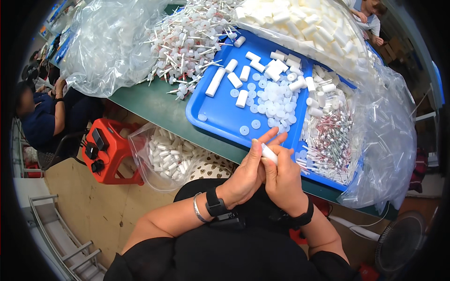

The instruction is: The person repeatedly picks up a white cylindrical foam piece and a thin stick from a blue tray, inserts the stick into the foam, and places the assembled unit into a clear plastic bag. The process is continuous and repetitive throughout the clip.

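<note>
A white cylinder (269,153) is held up at the near edge of the blue tray (220,119). My right hand (287,180) pinches it between thumb and curled fingers. My left hand (247,174) presses against it from the other side, thumb up along it and fingertips reaching out behind. The cylinder's lower end is hidden by the hands. Just beyond them in the tray is a pile of translucent white discs (280,100), each with a small centre hole where seen singly. Several more white cylinders (244,73) lie scattered behind the discs.
A second blue tray on the right holds thin red-and-white stick-like parts (330,140). Stemmed disc parts (187,47) are heaped at back left, near a clear plastic bag (110,51). A big bag of white cylinders (309,23) stands behind. A red stool (110,150) is at left.
</note>
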Tool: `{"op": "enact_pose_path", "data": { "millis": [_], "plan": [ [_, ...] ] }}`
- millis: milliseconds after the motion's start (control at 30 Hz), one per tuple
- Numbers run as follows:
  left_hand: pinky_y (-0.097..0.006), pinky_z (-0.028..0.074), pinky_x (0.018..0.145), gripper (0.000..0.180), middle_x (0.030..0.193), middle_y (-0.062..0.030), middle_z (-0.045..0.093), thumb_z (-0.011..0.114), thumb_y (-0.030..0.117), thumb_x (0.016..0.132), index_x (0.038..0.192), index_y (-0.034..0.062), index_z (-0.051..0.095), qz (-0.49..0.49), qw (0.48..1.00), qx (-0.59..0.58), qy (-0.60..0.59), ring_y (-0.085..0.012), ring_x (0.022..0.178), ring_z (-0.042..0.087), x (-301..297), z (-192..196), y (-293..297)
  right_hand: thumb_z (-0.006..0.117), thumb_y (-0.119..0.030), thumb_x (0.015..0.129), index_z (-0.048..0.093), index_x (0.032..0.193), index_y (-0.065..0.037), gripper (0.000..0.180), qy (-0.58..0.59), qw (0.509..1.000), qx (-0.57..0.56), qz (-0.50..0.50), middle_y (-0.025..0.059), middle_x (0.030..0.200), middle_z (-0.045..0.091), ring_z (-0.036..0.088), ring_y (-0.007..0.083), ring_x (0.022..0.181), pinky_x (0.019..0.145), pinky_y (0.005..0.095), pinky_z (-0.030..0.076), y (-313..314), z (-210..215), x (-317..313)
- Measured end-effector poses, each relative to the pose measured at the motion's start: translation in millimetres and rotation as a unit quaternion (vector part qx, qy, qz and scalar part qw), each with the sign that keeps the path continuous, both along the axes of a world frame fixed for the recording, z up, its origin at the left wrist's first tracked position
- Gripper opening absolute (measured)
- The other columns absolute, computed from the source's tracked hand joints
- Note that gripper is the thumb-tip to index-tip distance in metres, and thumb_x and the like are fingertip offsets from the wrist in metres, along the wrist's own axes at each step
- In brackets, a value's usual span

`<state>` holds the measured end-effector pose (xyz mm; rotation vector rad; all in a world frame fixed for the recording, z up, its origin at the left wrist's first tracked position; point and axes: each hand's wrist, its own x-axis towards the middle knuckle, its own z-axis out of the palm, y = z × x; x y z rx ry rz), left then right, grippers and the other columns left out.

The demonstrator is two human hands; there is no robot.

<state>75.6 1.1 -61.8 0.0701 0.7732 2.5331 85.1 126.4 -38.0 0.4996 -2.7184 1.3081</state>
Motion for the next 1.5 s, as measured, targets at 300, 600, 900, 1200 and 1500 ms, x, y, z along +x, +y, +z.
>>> {"op": "enact_pose_path", "data": {
  "millis": [300,600,900,1200,1500],
  "plan": [
    [-0.044,0.045,0.109,0.068,0.159,-0.016,0.032,0.024,0.053,0.108,0.159,0.0073,0.021,-0.029,0.998,-0.045,-0.028,-0.0292,0.137,0.045,-7,14,-25,0.04,-0.032,0.11,0.056,0.114,-0.001,0.036,-0.468,0.763,-0.443,0.044,0.0024,0.073,0.055,0.037,0.0025,0.049,0.045,0.0184,0.029,14,10,-13],
    [-0.047,0.047,0.107,0.039,0.143,-0.0205,0.05,0.03,0.034,0.112,0.12,0.0022,0.052,0.07,0.995,-0.054,-0.052,-0.0334,0.123,0.058,11,4,-22,0.059,-0.024,0.1,0.056,0.121,-0.002,0.031,-0.012,0.997,0.074,0.029,0.0158,0.078,0.063,0.068,0.0329,0.063,0.052,0.0417,0.052,-20,-7,3],
    [-0.039,0.053,0.081,0.032,0.093,-0.01,0.059,0.039,0.03,0.11,0.089,0.0086,0.05,0.169,0.976,-0.123,-0.064,-0.0249,0.101,0.063,21,-9,-94,0.066,-0.025,0.095,0.063,0.107,-0.003,0.026,0.009,0.984,0.066,0.165,0.0134,0.084,0.068,0.068,0.0298,0.069,0.059,0.0401,0.054,-4,20,4],
    [-0.032,0.049,0.086,0.026,0.106,-0.0072,0.065,0.061,0.014,0.1,0.123,0.0014,0.06,0.3,0.649,-0.681,0.159,-0.0189,0.092,0.062,33,-49,-200,0.069,-0.007,0.087,0.065,0.095,-0.004,0.01,0.085,0.927,0.337,-0.139,0.0128,0.085,0.065,0.066,0.0349,0.077,0.066,0.0422,0.052,148,35,-2],
    [-0.039,0.052,0.075,0.02,0.094,-0.0142,0.067,0.073,0.013,0.087,0.102,0.0008,0.068,0.154,0.545,-0.696,0.441,-0.0303,0.087,0.065,-54,23,-69,0.07,-0.004,0.085,0.066,0.093,-0.004,0.009,0.082,0.933,0.323,-0.136,0.0121,0.088,0.065,0.066,0.0324,0.076,0.066,0.04,0.051,167,22,-5]
  ]
}}
